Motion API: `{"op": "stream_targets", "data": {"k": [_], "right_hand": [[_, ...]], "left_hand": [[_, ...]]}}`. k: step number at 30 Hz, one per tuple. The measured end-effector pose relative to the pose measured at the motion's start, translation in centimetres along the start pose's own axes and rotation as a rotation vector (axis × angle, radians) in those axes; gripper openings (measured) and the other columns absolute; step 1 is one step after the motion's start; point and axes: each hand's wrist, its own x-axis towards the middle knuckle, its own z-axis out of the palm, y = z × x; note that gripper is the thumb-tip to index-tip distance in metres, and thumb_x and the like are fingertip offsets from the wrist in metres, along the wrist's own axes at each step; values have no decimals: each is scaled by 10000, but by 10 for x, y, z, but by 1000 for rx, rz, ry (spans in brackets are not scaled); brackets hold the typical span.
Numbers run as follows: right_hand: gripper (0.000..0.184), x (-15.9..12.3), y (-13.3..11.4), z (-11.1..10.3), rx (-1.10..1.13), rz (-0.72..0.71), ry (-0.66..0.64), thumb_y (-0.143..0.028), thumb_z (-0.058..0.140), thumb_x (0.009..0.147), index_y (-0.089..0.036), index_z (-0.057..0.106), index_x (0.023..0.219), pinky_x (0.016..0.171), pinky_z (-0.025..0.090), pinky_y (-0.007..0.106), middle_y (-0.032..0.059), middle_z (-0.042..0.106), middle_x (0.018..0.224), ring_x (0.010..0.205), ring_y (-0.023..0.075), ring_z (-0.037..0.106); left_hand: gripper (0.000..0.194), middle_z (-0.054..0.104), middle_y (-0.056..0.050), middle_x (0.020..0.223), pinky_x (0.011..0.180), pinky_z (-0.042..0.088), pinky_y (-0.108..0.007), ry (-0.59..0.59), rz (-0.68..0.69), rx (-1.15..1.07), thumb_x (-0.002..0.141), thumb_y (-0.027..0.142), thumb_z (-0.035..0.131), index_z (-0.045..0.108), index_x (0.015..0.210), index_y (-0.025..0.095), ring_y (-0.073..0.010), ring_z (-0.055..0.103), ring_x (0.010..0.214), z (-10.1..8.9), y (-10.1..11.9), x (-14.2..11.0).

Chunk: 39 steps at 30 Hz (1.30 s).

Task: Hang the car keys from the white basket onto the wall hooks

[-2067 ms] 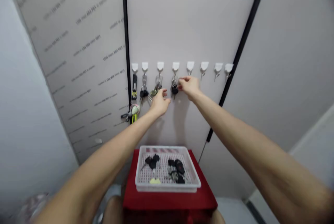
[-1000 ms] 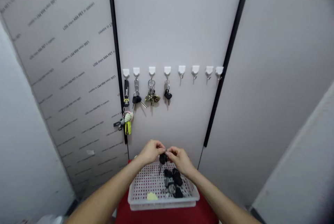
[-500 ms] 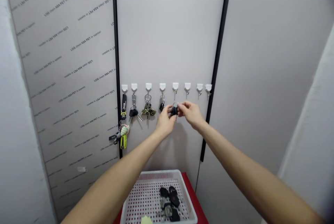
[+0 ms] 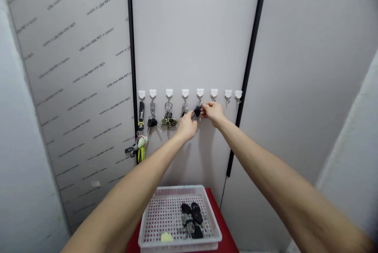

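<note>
A bunch of black-headed keys [image 4: 197,110] is at the fifth white hook [image 4: 200,93] from the left, its ring up against the hook. My right hand [image 4: 214,114] pinches the bunch from the right with its fingertips. From the left, my left hand [image 4: 187,126] closes its fingers on a key blade of the same bunch, which tilts towards it. Whether the ring's full weight rests on the hook I cannot tell. Behind my left fingers, another set of keys on the fourth hook [image 4: 185,94] is partly hidden.
On the left hooks hang a black strap with charms [image 4: 141,115], black-headed keys [image 4: 152,122] and a brass-coloured key bunch [image 4: 169,121]. Further hooks [image 4: 228,95] run rightwards. Below, a white basket [image 4: 150,241] with several black keys [image 4: 193,219] and a yellow tag [image 4: 167,237] stands on a red surface [image 4: 227,241].
Both hands lifted the key bunch from the basket to the hooks. Since half a second ago it has risen to the fifth hook, with its ring now at the hook.
</note>
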Motion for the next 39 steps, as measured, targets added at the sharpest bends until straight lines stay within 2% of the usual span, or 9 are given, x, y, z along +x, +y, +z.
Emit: {"op": "stream_targets", "data": {"k": [4,6,8,12,15,21,30,35,39], "right_hand": [[120,-20,23,-11,-34,-55,62,-136,399,655,-139,462,756,374,385,162,-36,465,526,380,35,431],[171,-43,48,-16,-129,-71,-1,-147,399,651,-142,465,808,401,389,168,-27,481,564,415,42,450],[184,-76,81,-21,-287,-73,-201,-158,407,645,-136,483,811,449,399,185,-12,508,582,459,59,472],[167,-144,144,-27,-704,-169,-738,-156,424,629,-140,545,742,600,388,228,39,578,680,618,111,512],[185,-171,170,-27,-1019,-266,-920,-161,448,608,-153,562,754,676,351,269,76,580,800,771,173,496],[220,-173,184,-25,-1291,-322,-946,-161,398,661,-180,551,818,716,271,333,90,565,841,831,210,462],[178,-175,193,-27,-1075,-246,-908,-192,393,669,-185,567,704,700,260,269,35,588,746,764,140,484],[176,-169,184,-30,-845,-165,-781,-207,387,654,-154,554,640,575,310,204,14,572,626,585,98,472],[194,-163,175,-30,-590,-22,-682,-280,400,655,-138,510,580,487,312,192,-17,501,506,480,78,421]], "left_hand": [[400,483,-84,1039,787,361,-252,-59,22,-55,637,102,421,411,1036,126,-128,464,909,3,-27,-39],[373,498,-77,1012,763,377,-240,-140,6,-73,643,108,411,426,1015,124,-116,478,877,6,-48,-68],[343,517,-72,978,746,387,-242,-250,-50,-52,645,121,410,447,987,125,-113,491,840,13,-71,-102],[329,533,-73,946,778,363,-271,-481,-137,87,623,133,432,481,949,124,-139,482,852,31,-110,-164],[362,516,-77,975,818,326,-270,-597,-132,198,599,119,440,481,958,123,-158,452,906,44,-127,-189],[411,497,-84,990,833,299,-264,-592,-132,273,609,107,411,446,1017,130,-169,426,929,58,-140,-197],[334,521,-64,928,811,318,-252,-505,-161,188,619,68,382,505,920,144,-146,440,896,60,-144,-197],[293,528,-44,922,792,343,-276,-427,-216,-93,630,122,435,489,915,160,-128,460,864,62,-136,-194],[353,529,-58,953,772,360,-255,-367,-384,-469,595,101,498,459,943,142,-116,478,854,68,-125,-189]]}}
